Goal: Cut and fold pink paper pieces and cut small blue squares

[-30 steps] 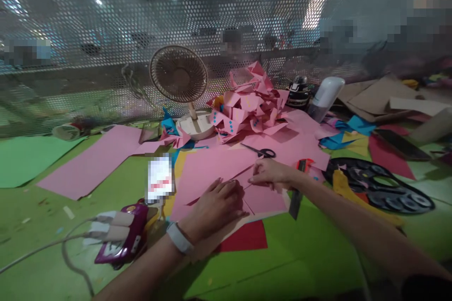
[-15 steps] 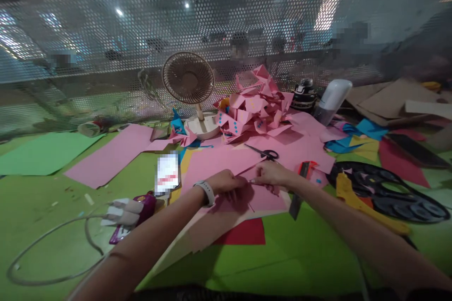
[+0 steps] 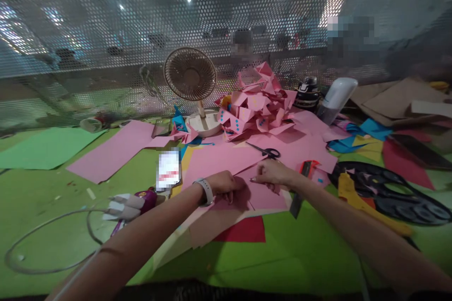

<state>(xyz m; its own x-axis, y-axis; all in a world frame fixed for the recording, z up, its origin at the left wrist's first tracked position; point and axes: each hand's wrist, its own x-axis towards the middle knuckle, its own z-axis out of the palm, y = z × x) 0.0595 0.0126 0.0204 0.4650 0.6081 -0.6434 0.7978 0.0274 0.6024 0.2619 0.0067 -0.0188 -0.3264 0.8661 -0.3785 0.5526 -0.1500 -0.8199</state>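
Sheets of pink paper lie stacked in front of me, over cream sheets and a red sheet. My left hand, with a pale band at the wrist, is closed on the pink paper, its fingers curled at the paper's edge. Just right of it, my right hand is closed too, thumb and fingertips pinching pink paper. The fingers partly hide the piece they grip. Beyond my right hand lie black-handled scissors. A utility knife with an orange end rests beneath my right forearm.
A small fan and a heap of folded pink paper stand at the back. Left are a phone and a cabled charger. A yellow glue gun and black palette lie right, near a white bottle.
The view has shifted slightly. My fingertips have moved a little apart, with more pink paper showing between the hands. Both hands stay low over the paper.
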